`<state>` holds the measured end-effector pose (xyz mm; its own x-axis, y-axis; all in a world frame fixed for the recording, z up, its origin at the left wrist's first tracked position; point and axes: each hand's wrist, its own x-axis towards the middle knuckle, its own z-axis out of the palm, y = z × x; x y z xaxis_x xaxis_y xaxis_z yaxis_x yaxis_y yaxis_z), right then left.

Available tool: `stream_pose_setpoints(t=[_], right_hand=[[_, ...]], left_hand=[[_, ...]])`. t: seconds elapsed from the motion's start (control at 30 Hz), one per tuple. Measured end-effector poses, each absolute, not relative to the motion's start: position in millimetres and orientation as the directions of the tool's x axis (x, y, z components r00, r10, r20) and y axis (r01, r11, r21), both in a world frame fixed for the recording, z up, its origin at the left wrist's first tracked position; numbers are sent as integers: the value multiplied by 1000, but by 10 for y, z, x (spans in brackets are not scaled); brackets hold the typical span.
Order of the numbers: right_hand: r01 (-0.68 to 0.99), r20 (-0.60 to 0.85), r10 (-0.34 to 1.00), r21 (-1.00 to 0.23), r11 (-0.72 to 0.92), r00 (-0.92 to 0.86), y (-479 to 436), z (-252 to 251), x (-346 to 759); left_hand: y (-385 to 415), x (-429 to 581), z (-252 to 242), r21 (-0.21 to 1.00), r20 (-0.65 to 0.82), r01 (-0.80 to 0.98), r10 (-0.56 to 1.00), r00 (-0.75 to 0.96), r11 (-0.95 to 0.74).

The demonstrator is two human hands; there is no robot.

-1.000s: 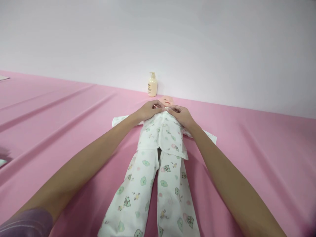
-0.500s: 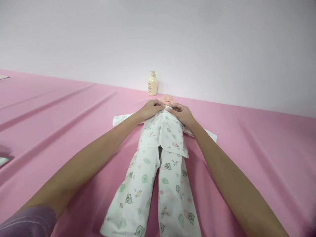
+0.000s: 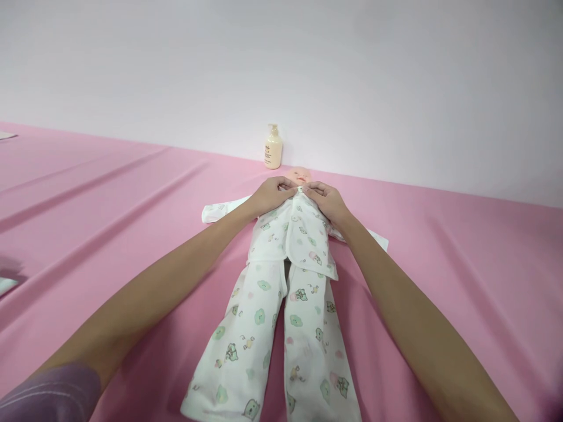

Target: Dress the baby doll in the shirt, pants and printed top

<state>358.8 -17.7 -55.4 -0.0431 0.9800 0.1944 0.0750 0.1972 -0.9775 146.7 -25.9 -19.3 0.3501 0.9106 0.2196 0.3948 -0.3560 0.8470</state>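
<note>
A baby doll (image 3: pixel 301 174) lies on its back on a pink sheet, its head towards the wall. It wears a white printed jacket (image 3: pixel 305 234) with long sleeves spread to both sides, and matching trousers (image 3: pixel 259 316) whose legs point towards me. My left hand (image 3: pixel 276 194) pinches the jacket's collar just below the doll's chin. From the other side my right hand (image 3: pixel 326 200) grips the collar too, thumb and fingers closed. Both hands almost meet at the neckline. Whatever fastening sits between the fingertips is too small to make out.
A cream pump bottle (image 3: pixel 273 147) stands beyond the doll's head, close to the white wall (image 3: pixel 281 70). The pink sheet (image 3: pixel 448 281) has long folds on the left. Edges of pale items (image 3: pixel 6 285) show at the far left.
Both hands stay at the collar, with the fingertips shifted slightly. The whole view has moved a little; the doll and its clothes lie as before.
</note>
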Motion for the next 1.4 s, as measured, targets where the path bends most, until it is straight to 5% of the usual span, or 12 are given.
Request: stream_pose_setpoints(t=[0.5,0.97,1.2,1.4], right_hand=[[60,170,982,-983,175,-80,-197,-507,3618],[44,221,975,-974,221,-8,-195,-519,3612],[261,332,934,-921,290,134,-184,-529,3516],[480,434,884,-822,308,176,-383,-251,3415]], left_hand=[[-187,1480,-193,970,13,227,943,332,-93],[-214,1429,-163,775,234,456,869,435,-438],[-136,1583,-271,843,207,454,953,221,-289],[-117,1599,-371,833,319,427,936,150,-352]])
